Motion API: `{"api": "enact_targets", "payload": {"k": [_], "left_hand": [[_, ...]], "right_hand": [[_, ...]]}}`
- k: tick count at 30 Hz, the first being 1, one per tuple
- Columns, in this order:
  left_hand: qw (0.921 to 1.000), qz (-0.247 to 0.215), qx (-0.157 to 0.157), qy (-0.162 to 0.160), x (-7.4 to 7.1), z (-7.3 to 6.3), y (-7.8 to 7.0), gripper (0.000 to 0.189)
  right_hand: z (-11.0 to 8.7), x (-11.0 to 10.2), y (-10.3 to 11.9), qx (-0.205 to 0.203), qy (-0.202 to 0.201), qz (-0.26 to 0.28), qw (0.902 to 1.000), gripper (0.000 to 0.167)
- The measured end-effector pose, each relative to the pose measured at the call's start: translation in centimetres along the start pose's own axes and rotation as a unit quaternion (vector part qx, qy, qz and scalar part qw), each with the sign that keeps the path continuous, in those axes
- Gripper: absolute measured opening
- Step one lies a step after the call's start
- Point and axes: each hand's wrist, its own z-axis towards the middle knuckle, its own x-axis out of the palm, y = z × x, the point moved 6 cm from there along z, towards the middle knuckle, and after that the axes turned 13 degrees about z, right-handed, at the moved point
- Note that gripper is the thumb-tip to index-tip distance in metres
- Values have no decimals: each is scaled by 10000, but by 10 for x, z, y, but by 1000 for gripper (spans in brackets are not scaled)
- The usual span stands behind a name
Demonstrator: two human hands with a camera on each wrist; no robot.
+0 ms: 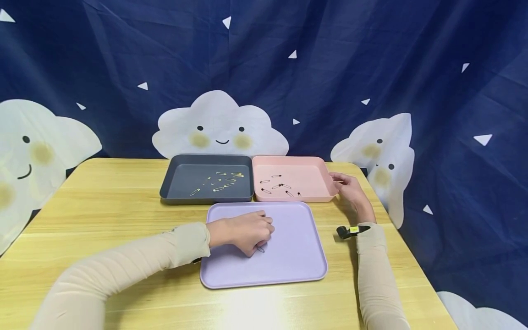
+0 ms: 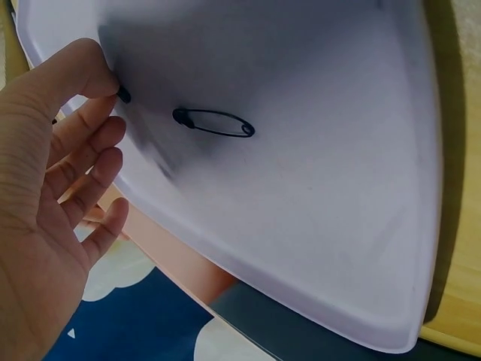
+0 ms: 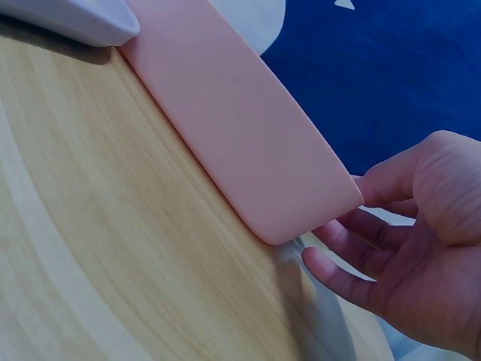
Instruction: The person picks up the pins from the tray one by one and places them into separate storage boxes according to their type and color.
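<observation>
Over the lavender tray (image 1: 294,256), my left hand (image 1: 249,231) pinches a safety pin between thumb and forefinger; in the left wrist view only the dark tip of that pin (image 2: 124,95) shows past the fingertips. Another black safety pin (image 2: 214,122) lies on the tray just beside the fingers. My right hand (image 1: 348,188) holds the right side of the pink tray (image 1: 288,164), its thumb at the rim and the other fingers against the outer wall in the right wrist view. Several black-ended safety pins (image 1: 265,182) lie in the pink tray.
A dark grey tray (image 1: 181,178) with several gold safety pins (image 1: 195,191) stands against the pink tray's left side. Both sit behind the lavender tray on a wooden table (image 1: 123,197). A dark blue curtain (image 1: 264,55) with clouds hangs behind.
</observation>
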Motion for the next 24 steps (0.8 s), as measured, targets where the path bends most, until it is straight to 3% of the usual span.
{"api": "enact_targets", "payload": {"k": [13, 18, 24], "left_hand": [[9999, 168, -2, -7, 0, 1, -2, 22], [9998, 191, -11, -18, -1, 1, -2, 21], [9999, 159, -33, -23, -1, 1, -2, 21]], "right_hand": [[-3, 1, 3, 12, 92, 41, 9999, 45], [-18, 7, 24, -7, 216, 10, 9998, 45], [-6, 1, 6, -162, 161, 20, 9997, 46]]}}
